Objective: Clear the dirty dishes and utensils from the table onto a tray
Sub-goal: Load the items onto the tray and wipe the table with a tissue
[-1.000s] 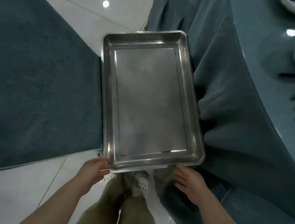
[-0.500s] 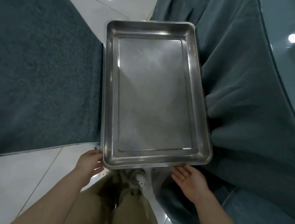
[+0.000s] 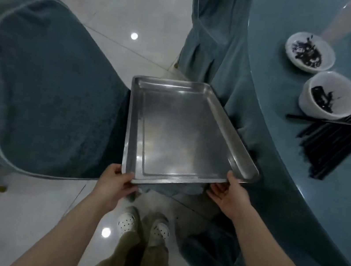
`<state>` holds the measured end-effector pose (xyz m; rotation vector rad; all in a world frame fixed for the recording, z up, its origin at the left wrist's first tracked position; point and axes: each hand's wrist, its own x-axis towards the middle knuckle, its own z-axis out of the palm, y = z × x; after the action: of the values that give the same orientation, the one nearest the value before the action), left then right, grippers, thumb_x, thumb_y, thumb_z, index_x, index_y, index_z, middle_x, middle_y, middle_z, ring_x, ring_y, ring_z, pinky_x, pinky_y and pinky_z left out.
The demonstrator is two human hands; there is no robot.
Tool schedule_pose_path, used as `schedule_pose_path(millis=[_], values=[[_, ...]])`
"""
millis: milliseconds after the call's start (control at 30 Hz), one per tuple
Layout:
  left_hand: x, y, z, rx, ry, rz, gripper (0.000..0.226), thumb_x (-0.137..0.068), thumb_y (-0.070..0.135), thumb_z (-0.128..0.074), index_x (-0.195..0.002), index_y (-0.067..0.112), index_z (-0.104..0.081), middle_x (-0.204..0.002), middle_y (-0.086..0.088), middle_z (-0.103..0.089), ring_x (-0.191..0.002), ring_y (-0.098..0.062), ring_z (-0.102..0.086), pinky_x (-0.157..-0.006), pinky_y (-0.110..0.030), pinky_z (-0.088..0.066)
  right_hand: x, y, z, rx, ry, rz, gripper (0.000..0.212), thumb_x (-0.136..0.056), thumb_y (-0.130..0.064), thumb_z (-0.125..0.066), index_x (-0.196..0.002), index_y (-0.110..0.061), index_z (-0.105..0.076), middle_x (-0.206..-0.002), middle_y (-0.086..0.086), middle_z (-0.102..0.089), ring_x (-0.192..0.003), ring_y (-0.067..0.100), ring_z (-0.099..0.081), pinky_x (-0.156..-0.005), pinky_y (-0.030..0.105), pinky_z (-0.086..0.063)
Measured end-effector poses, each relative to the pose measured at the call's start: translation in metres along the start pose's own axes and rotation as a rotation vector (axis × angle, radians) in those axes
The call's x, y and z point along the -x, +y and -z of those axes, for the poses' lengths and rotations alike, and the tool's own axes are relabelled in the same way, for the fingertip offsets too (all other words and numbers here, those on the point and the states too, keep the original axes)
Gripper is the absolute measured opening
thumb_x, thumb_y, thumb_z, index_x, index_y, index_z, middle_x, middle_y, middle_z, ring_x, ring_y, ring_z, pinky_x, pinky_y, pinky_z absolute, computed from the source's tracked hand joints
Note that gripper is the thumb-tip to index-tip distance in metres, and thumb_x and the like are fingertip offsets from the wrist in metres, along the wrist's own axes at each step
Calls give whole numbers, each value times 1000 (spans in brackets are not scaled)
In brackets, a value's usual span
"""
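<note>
Steel tray (image 3: 183, 134) is held out beside the worktop (image 3: 286, 128), left hand (image 3: 115, 183) clamped on its near corner, right hand (image 3: 231, 198) seemingly curled under the other, thumb on the rim.

Looks like restaurant/banquet dining rm. Round glass-topped table (image 3: 294, 152) w/ teal cloth, matching fabric-covered chairs (image 3: 45, 87), glossy tiled floor (image 3: 126, 4). Dirty white bowls (image 3: 330, 98) & black chopsticks (image 3: 335, 145) on top.

Dim, cool overhead lighting; wide-angle view.
Ceiling lamps glare as white spots on the glossy floor tiles (image 3: 112, 6) and sheen on the steel tray (image 3: 183, 134); edges bend and smear, notably the left chair cover (image 3: 38, 86).
</note>
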<state>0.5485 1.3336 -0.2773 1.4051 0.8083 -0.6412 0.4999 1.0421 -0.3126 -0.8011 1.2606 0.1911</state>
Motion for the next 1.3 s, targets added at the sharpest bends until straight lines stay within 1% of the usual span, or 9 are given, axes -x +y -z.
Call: schedule_pose_path(millis=[133,267,400,533,633,867,1067,1233,1300], values=[[22,30,4,-117,65,-142,14,-88,-4,-58,-97,4,-51,-100,-17,-60,-86,-26,-64,-55,-24,-55,26,-10,-16,-12,-19,-99,10,-97,-6,-45,-97,1,-52,-90,20,-59,-80,34,-59,-78,52,-52],[43,67,13,-174,92,-265,18,-86,-1,-62,-94,10,-51,-99,-13,-60,-87,-24,-65,-60,-26,-56,55,-13,-29,-151,-78,-148,14,-98,1,-40,-88,5,-49,-110,26,-56,-114,42,-54,-93,49,-50],[74,98,29,-185,118,-372,27,-83,2,-66,-96,21,-51,-100,-6,-61,-87,-21,-65,-56,-23,-55,89,-21,-47,-161,-148,-136,11,-97,0,-42,-93,8,-49,-121,31,-54,-119,48,-50,-49,47,-55],[105,118,49,-134,88,-464,72,-82,1,-65,-140,32,-36,-113,-7,-61,-93,-24,-66,-64,-32,-59,119,-38,-68,-124,-247,-58,14,-94,6,-41,-102,10,-51,-112,31,-58,-118,49,-50,-37,38,-53],[127,136,56,-29,79,-511,74,-86,0,-60,-143,38,-32,-115,-5,-60,-95,-25,-65,-63,-34,-59,141,-53,-84,-117,-305,15,16,-92,8,-41,-102,10,-54,-90,26,-60,-113,48,-54,-38,35,-53],[159,182,56,18,-34,-584,70,-90,-9,-41,-137,43,-45,-139,-1,-45,-105,-29,-61,-74,-44,-59,186,-96,-119,-59,-438,181,10,-91,5,-45,-91,6,-55,-88,20,-62,-94,37,-63,-48,33,-58],[156,221,50,185,7,-695,72,-89,-13,-37,-142,35,-40,-142,2,-47,-96,-23,-65,-56,-32,-58,205,-140,-152,49,-525,237,10,-92,-8,-56,-93,1,-59,-88,21,-65,-81,34,-65,-63,41,-59],[136,265,46,209,-2,-710,73,-87,-15,-36,-141,34,-42,-143,0,-45,-98,-26,-64,-54,-32,-58,187,-213,-167,-131,-398,451,63,-91,-13,-61,-146,-18,-30,-103,13,-60,-86,35,-65,-68,51,-58],[124,285,44,191,-32,-708,73,-87,-16,-35,-142,33,-42,-144,-1,-43,-99,-28,-63,-56,-34,-59,183,-241,-175,-34,-321,507,53,-93,-8,-55,-142,-18,-36,-103,11,-59,-80,32,-64,-59,47,-59]])
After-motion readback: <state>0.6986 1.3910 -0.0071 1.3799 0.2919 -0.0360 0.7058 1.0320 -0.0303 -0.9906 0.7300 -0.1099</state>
